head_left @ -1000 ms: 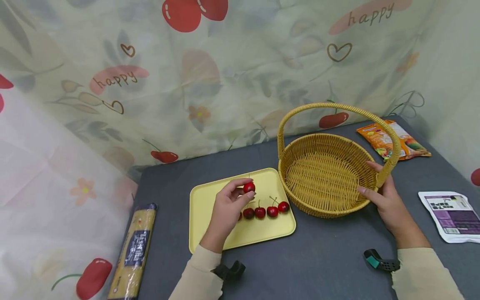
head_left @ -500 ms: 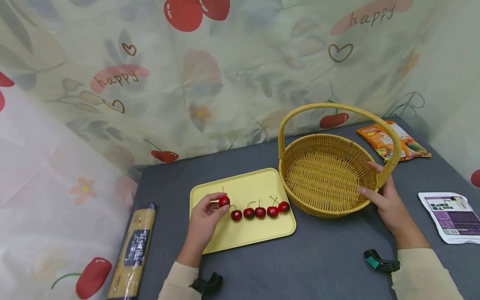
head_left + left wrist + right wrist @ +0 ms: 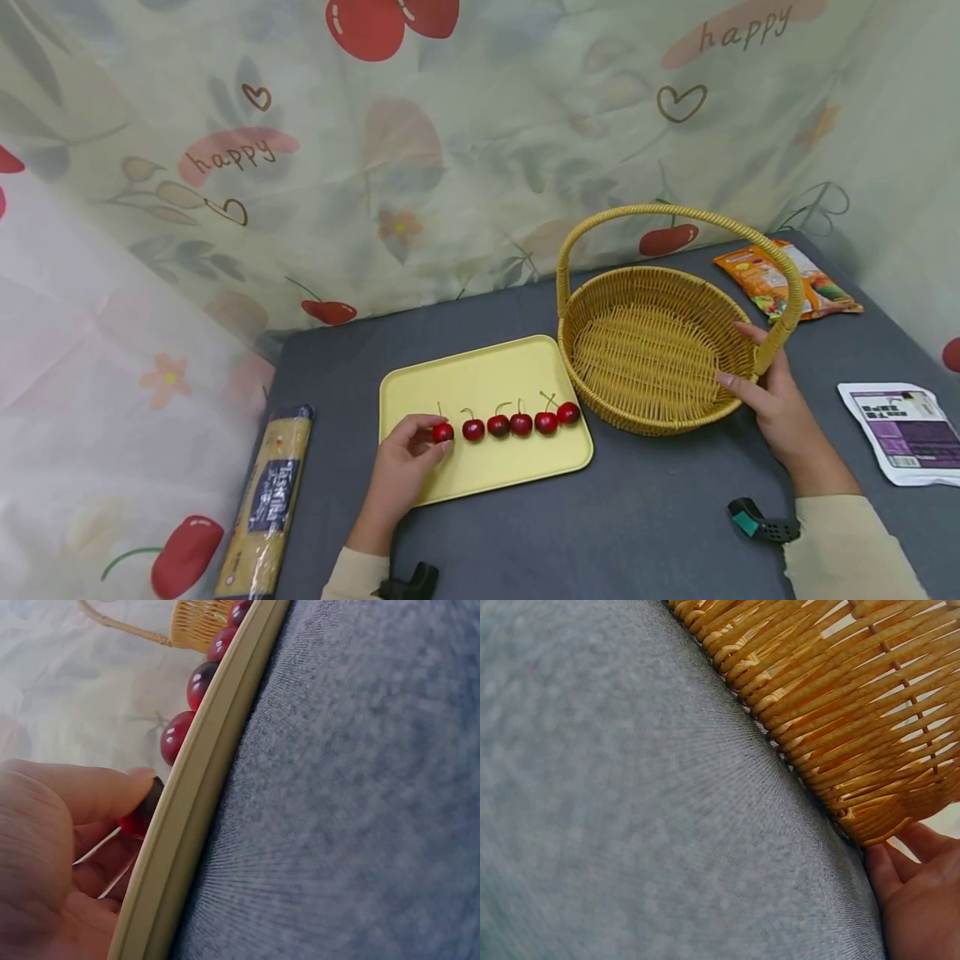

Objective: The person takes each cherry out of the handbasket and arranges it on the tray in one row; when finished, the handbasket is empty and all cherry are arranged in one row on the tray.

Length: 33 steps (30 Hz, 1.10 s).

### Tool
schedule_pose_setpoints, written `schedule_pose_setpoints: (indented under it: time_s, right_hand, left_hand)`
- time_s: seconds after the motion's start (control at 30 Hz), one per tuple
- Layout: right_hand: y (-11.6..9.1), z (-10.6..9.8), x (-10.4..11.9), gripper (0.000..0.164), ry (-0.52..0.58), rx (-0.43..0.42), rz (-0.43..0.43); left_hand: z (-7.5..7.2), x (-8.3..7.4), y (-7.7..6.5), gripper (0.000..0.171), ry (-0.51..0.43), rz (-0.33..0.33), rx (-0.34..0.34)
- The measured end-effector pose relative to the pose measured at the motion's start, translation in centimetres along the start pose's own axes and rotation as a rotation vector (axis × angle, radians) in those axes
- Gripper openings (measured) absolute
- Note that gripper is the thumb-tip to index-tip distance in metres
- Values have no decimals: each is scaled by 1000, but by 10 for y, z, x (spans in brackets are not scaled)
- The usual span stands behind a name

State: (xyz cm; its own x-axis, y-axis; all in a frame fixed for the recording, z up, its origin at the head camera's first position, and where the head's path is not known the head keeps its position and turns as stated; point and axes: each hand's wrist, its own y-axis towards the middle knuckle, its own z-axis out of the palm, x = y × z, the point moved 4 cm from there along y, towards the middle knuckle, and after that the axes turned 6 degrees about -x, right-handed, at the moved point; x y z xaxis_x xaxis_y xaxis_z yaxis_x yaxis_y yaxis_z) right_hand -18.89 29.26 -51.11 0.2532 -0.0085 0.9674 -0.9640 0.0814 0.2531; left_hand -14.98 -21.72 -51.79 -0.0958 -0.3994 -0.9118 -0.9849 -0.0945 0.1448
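My left hand [image 3: 403, 463] pinches a red cherry [image 3: 442, 432] between thumb and fingers, low over the left part of a yellow tray [image 3: 480, 372]. To its right on the tray, several more cherries [image 3: 521, 424] with stems lie in a row. In the left wrist view the thumb covers part of the held cherry [image 3: 138, 814], beside the tray's rim [image 3: 187, 802]. My right hand [image 3: 780, 408] grips the right side of a woven basket [image 3: 645, 350], thumb over the rim by the handle's foot. Fingers of the right hand [image 3: 922, 889] meet the wicker wall [image 3: 855, 712] from outside.
Behind the basket's right side lies an orange snack bag [image 3: 787, 281]. A white and purple packet [image 3: 903, 433] rests at the table's right. Along the left edge is a long pack of noodles [image 3: 266, 500]. A printed curtain [image 3: 450, 167] closes off the back.
The left hand has carried its cherry leftward and then down, from above the row to the row's left end. The right hand and basket have stayed in place.
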Motion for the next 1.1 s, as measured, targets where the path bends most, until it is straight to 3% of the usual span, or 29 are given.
schedule_pose_setpoints:
  time_s: [0.4,1.1]
  right_hand:
    - [0,0,0,73,8,-10,5]
    - [0,1,1,71,14,5,-4]
  left_hand:
    - [5,1,1,32,23,125,-11]
    - [6,-2,0,31,107,96,-14]
